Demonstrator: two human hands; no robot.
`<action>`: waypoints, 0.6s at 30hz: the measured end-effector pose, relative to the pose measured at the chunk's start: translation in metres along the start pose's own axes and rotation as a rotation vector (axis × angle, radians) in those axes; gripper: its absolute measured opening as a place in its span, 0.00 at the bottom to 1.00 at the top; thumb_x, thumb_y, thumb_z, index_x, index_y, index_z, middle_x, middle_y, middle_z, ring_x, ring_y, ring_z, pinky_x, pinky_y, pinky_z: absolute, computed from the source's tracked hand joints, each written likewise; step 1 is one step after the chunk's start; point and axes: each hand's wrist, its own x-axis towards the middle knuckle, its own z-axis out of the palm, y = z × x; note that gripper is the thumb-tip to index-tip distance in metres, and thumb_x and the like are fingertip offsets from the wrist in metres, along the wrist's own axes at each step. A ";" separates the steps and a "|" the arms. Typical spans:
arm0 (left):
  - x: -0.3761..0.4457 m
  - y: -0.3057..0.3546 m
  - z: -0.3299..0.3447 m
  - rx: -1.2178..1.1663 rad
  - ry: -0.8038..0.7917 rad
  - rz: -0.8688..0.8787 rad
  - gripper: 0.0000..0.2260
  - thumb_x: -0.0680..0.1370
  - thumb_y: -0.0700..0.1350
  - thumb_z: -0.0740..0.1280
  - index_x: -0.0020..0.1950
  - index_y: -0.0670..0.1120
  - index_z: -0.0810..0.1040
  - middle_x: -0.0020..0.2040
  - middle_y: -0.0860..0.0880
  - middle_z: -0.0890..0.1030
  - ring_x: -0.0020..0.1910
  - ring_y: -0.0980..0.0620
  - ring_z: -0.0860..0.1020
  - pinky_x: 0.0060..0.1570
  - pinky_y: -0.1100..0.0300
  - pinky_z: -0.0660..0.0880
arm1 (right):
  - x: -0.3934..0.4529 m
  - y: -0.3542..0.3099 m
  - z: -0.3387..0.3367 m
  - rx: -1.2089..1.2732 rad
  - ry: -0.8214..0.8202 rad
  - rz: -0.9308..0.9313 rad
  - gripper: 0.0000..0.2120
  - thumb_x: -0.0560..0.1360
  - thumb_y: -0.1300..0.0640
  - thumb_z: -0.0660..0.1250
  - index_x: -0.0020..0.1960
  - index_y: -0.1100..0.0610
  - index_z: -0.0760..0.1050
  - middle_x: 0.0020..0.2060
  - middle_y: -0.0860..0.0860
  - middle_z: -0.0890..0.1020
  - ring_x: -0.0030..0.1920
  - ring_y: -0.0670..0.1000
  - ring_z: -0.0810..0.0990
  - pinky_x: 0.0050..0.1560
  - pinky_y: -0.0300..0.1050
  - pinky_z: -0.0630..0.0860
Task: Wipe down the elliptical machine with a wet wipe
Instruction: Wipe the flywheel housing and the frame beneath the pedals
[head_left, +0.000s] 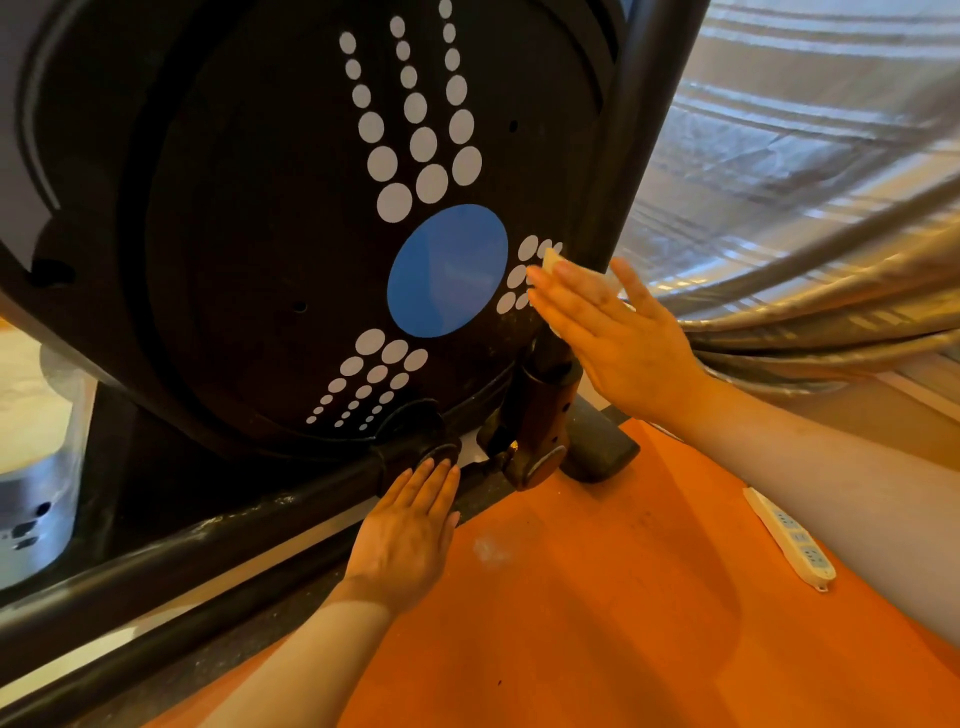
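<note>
My right hand (618, 338) presses the wet wipe (551, 258) flat-fingered against the flywheel cover (260, 234). My left hand (410, 535), fingers straight, rests on the frame tube (208, 540). With nothing pinching it, the wipe could slip out.

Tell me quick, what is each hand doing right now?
Left hand: open, fingers straight, resting flat on the machine's lower bar.
Right hand: open, fingers straight, pressing the wet wipe against the black wheel cover.

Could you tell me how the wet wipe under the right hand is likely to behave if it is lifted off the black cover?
The wet wipe is probably floppy: it lies thin and creased under the right hand, following the flywheel cover. It looks very light. Being damp, it may cling slightly to the cover.
</note>
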 end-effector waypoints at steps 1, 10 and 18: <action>0.000 0.002 -0.002 0.016 0.003 -0.016 0.27 0.84 0.55 0.37 0.74 0.46 0.65 0.72 0.47 0.73 0.72 0.50 0.65 0.69 0.52 0.62 | -0.001 -0.002 0.001 0.016 -0.022 -0.036 0.31 0.78 0.66 0.58 0.80 0.59 0.54 0.79 0.56 0.53 0.79 0.57 0.52 0.76 0.58 0.39; 0.000 -0.001 0.006 0.081 0.052 0.027 0.34 0.78 0.59 0.24 0.78 0.48 0.49 0.79 0.49 0.52 0.78 0.50 0.48 0.74 0.52 0.43 | 0.018 0.035 -0.015 -0.017 0.069 0.070 0.26 0.83 0.61 0.55 0.80 0.58 0.54 0.78 0.56 0.57 0.78 0.56 0.52 0.75 0.58 0.37; -0.001 -0.002 0.010 0.061 0.144 0.053 0.25 0.84 0.53 0.45 0.73 0.45 0.71 0.72 0.46 0.73 0.71 0.47 0.69 0.72 0.50 0.66 | 0.014 0.021 -0.006 -0.053 0.014 -0.048 0.21 0.85 0.52 0.53 0.77 0.55 0.63 0.77 0.56 0.62 0.77 0.57 0.58 0.74 0.63 0.37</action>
